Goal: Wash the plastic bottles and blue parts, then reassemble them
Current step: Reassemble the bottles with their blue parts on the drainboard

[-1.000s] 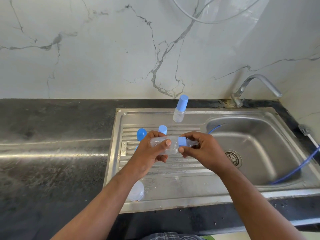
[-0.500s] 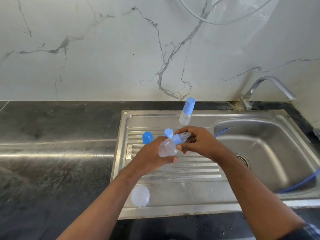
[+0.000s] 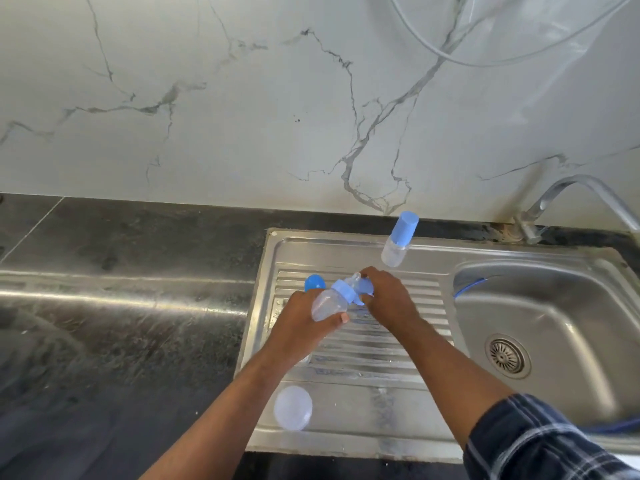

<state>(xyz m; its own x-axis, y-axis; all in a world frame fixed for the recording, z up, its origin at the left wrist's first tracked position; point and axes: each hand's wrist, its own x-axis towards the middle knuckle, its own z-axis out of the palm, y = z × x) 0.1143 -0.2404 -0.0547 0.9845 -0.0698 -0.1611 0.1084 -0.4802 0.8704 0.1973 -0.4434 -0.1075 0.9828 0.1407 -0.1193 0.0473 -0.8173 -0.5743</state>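
My left hand [image 3: 300,323] grips a clear plastic bottle [image 3: 328,303] with a blue collar and teat, held tilted above the ribbed drainboard [image 3: 367,344]. My right hand [image 3: 389,299] reaches past the bottle's top and its fingers curl round a blue cap [image 3: 365,287] on the drainboard. Behind my left hand lies a round blue part [image 3: 314,282]. A second bottle with a tall blue cap [image 3: 398,239] stands at the back of the drainboard. A clear round cover [image 3: 292,407] lies near the front edge.
The steel sink basin [image 3: 554,327] with its drain is at the right, with a blue hose [image 3: 469,285] running into it. A tap [image 3: 554,199] stands at the back right. Dark wet countertop [image 3: 121,323] lies to the left, below a marble wall.
The bottle went from lying level between both hands to tilted, held in my left hand alone. My right hand left the blue collar and moved back onto the blue cap.
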